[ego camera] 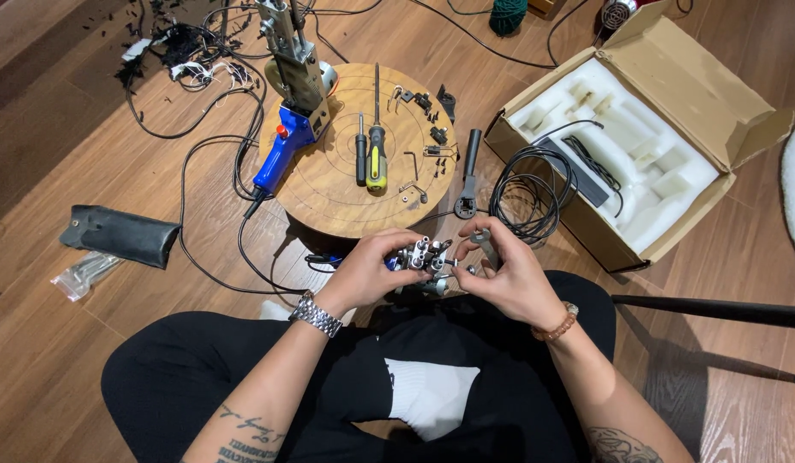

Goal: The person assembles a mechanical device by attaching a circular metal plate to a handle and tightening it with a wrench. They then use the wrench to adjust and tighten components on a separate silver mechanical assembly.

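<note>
Both hands meet just above the crossed legs, near the front edge of the round wooden surface (329, 201). Left hand (367, 273) has its fingers wrapped around a small metal assembly (425, 257), silvery, with short upright cylinders and a dark screw poking out. Right hand (509, 279) pinches a grey wrench (483, 243) right against it. Farther off on the surface lie two screwdrivers (370, 154) and a blue-handled tool (286, 141). At right, an open cardboard box (689, 94).

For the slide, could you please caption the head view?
Both hands, left hand and right hand, hold a small metal part beside a round wooden board.
</note>
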